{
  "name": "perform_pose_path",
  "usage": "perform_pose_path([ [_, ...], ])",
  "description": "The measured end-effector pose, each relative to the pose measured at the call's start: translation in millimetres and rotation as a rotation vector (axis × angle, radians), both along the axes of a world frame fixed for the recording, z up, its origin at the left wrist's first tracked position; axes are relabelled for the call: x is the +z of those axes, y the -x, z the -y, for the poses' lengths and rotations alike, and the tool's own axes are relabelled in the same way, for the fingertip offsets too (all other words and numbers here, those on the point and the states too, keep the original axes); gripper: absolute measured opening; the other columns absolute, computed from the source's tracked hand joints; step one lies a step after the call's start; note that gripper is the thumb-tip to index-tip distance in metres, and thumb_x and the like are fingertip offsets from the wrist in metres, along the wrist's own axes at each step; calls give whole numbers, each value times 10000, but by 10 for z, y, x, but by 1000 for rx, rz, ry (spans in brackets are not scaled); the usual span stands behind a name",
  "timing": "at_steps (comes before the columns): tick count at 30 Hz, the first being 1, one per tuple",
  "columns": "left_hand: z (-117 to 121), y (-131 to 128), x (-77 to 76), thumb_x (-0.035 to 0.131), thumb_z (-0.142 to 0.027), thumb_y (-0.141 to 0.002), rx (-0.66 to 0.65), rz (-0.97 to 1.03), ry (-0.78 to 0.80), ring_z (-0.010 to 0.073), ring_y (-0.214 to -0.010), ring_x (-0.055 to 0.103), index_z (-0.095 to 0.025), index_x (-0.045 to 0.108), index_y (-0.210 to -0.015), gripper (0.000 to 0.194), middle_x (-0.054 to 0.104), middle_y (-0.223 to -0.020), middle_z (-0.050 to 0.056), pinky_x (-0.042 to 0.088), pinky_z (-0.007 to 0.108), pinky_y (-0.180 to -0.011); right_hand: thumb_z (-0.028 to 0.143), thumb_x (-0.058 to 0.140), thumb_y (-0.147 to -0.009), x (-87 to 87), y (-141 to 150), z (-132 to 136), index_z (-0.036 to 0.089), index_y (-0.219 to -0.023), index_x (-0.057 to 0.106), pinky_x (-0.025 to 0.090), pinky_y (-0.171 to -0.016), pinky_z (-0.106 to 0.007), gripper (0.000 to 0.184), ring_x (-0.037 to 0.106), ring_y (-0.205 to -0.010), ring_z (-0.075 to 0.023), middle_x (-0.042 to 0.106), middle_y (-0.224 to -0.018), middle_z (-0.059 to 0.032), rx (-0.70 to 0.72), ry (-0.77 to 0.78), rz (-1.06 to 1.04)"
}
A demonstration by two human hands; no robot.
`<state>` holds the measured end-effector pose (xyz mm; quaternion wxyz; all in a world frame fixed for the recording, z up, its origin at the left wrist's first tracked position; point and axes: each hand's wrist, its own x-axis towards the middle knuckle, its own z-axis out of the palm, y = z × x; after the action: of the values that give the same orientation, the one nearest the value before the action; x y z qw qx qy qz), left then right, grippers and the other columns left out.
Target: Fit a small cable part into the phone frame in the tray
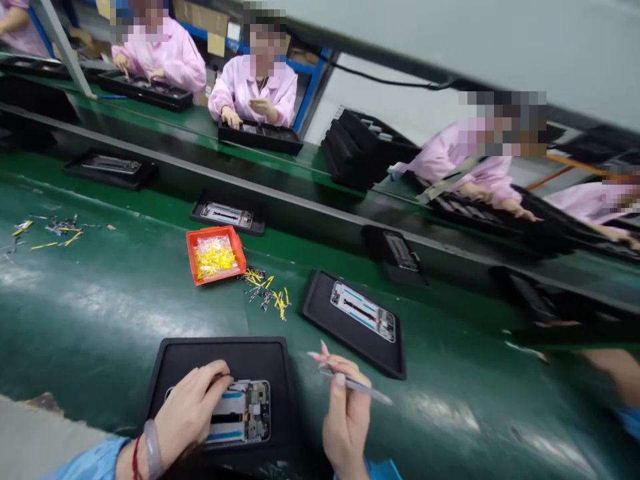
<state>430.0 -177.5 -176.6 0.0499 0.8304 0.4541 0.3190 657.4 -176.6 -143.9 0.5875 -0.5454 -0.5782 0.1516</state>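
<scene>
My left hand (193, 407) rests on an opened phone frame (247, 412) lying in a black tray (225, 360) near the front edge of the green bench, fingers curled and pressing on the frame's left part. My right hand (345, 413) hovers just right of that tray, fingers pinched round thin metal tweezers (363, 387) that point left and right. A second black tray (320, 310) with another phone frame (363, 311) lies a little beyond the right hand.
An orange bin (193, 257) of yellow parts sits mid-bench, with loose yellow and grey parts (267, 290) beside it and more (55, 230) at far left. Further trays ride the conveyor (227, 215). Several people in pink coats work across it. A stack of black trays (360, 150) stands behind.
</scene>
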Motion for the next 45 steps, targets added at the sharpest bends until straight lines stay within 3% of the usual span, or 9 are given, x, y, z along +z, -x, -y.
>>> perform_pose_path([
  [5,35,52,-269,322,-47,-806,-5,-15,175,146,-829,644,-218,672,-940,412,675,-1010,41,519,203,-784,253,360,-970,-15,-139,175,232,-905,591,503,-596,-260,241,633,-684,-188,599,-781,-36,27,327,408],
  [10,46,70,-280,279,-34,-814,-7,-54,264,143,-887,640,-224,674,-962,463,653,-1063,42,498,213,-855,360,482,-907,-208,-78,275,257,-837,558,468,-508,-237,145,658,-611,-177,612,-790,3,78,582,562],
  [14,23,100,-259,307,-34,-840,-12,0,177,160,-940,642,-218,655,-962,412,623,-1128,58,505,216,-848,375,528,-840,-305,26,270,244,-823,509,481,-585,-244,133,654,-661,-186,588,-785,2,84,648,389],
  [17,-3,120,-235,328,-45,-862,-48,38,130,153,-883,653,-225,639,-946,369,631,-1063,43,517,193,-785,389,533,-807,-286,39,265,238,-815,480,470,-637,-258,161,616,-690,-196,566,-765,2,96,728,215],
  [23,3,79,-175,349,-97,-883,-23,62,154,124,-772,638,-242,626,-923,315,616,-1037,16,515,179,-743,555,610,-762,-180,-15,283,245,-771,380,368,-560,-231,386,458,-581,-145,441,-648,61,285,919,-171],
  [30,-11,41,-80,323,-109,-886,-55,84,157,122,-691,616,-226,595,-884,296,597,-954,29,511,197,-649,695,687,-677,-252,-69,321,248,-788,318,276,-469,-175,590,292,-462,-68,379,-565,118,460,1022,-561],
  [34,-34,28,49,348,-96,-875,-80,72,230,127,-759,637,-221,582,-900,267,582,-1033,45,518,200,-691,648,754,-646,-231,-70,325,247,-796,332,252,-425,-149,601,313,-404,-46,402,-524,128,452,1067,-699],
  [39,-56,-36,37,323,-88,-845,-57,100,221,130,-664,601,-209,581,-843,285,572,-926,42,509,215,-623,648,788,-597,-145,-20,319,238,-784,341,266,-402,-119,635,378,-374,-31,444,-497,130,394,1084,-757],
  [45,-82,-32,115,344,-98,-868,-104,37,324,137,-742,623,-199,599,-908,277,570,-1045,69,530,238,-699,606,816,-594,-124,17,329,226,-799,370,347,-426,-131,621,473,-414,-45,566,-592,88,339,1059,-791],
])
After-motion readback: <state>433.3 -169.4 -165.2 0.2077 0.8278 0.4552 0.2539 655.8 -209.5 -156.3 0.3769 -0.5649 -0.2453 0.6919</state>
